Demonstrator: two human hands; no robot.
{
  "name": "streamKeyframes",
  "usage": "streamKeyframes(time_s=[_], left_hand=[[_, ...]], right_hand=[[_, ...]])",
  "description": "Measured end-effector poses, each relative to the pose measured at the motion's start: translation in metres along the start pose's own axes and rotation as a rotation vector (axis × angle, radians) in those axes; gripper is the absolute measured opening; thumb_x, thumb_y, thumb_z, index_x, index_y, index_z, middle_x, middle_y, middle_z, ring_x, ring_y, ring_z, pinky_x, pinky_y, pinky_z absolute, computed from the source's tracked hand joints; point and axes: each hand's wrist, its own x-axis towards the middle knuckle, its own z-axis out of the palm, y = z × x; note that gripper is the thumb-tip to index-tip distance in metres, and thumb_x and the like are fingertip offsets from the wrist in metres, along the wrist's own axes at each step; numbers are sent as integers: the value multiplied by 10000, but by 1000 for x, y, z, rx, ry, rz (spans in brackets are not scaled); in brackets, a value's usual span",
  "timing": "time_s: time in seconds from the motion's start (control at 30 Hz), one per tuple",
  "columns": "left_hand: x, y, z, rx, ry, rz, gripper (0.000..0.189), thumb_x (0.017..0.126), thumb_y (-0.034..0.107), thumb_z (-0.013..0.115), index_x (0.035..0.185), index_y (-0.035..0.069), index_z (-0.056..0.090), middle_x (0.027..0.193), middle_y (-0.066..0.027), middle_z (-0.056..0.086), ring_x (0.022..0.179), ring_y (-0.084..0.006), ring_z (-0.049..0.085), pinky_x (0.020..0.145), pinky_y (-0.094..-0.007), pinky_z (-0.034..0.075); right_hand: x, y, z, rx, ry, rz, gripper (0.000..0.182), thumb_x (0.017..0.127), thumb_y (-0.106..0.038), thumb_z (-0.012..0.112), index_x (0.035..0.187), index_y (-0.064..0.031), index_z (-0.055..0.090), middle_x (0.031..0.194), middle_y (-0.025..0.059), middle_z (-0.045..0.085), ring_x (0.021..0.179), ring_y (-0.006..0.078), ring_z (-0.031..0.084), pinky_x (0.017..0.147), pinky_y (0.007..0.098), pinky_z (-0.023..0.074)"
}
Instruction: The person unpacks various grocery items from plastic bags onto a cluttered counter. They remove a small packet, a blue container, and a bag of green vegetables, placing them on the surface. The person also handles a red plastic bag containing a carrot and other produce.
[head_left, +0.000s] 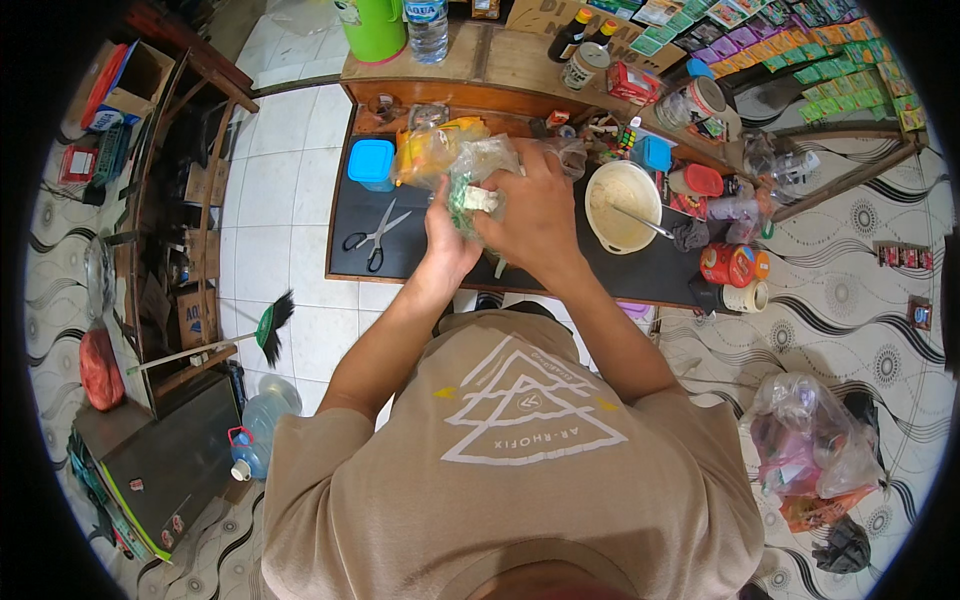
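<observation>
My left hand (451, 234) supports a clear plastic bag (459, 204) with green print from below and the side. My right hand (538, 214) grips the same bag from the other side, its fingers bent around a white piece (480, 199) at the bag; I cannot tell whether that piece is contents or part of the wrapping. Just beyond the hands lies a yellow plastic package (431, 148). Scissors (377, 237) with black handles rest spread on the dark tabletop (409, 262), left of my left hand. To the right stands a white plastic bowl (595, 225) of pale mixture with a metal spoon (643, 220) in it.
A blue-lidded container (370, 160) stands at the table's left. Jars, including a red one (726, 265), crowd its right end. A raised wooden ledge (517, 56) at the back carries bottles and a green jug (373, 30). A broom (271, 328) and water jug (262, 427) are at left.
</observation>
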Motion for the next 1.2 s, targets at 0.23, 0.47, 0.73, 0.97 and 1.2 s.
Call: streamKeyframes(time_s=[0.23,0.47,0.73,0.97,1.2], left_hand=[[3,-12,0,-47,-76,-70,509,1069,397,338,1444,83,479,1375,-117,590,1265,-273,581,1071,-458,479],[36,-31,-38,-153,-201,-109,516,1056,407,364,1436,84,496,1372,-123,594,1241,-285,602,1057,-464,492],[76,-53,-63,-62,4,-48,487,1055,398,363,1437,121,484,1365,-105,593,1234,-295,605,997,-471,524],[84,-61,-76,-38,26,1,462,1055,346,356,1421,103,502,1315,-119,604,1129,-282,640,860,-466,571],[106,-75,-124,7,-96,94,262,944,267,683,1153,117,639,985,-55,694,870,-247,686,623,-363,560]], right_hand=[[5,6,-1,33,72,-51,285,643,-245,810,835,-40,761,1327,204,592,1219,404,567,1006,490,479],[26,17,5,42,-95,135,341,643,-316,799,789,-11,763,1295,193,626,1129,359,640,982,437,504],[31,65,52,184,-150,219,368,632,-319,836,791,2,755,1239,183,659,1117,349,648,967,409,508],[45,130,75,367,-149,287,473,652,-341,920,867,45,753,1181,159,702,976,234,695,847,339,547],[84,165,58,407,-222,426,519,665,-396,899,896,51,770,1145,155,716,906,241,711,824,340,552]])
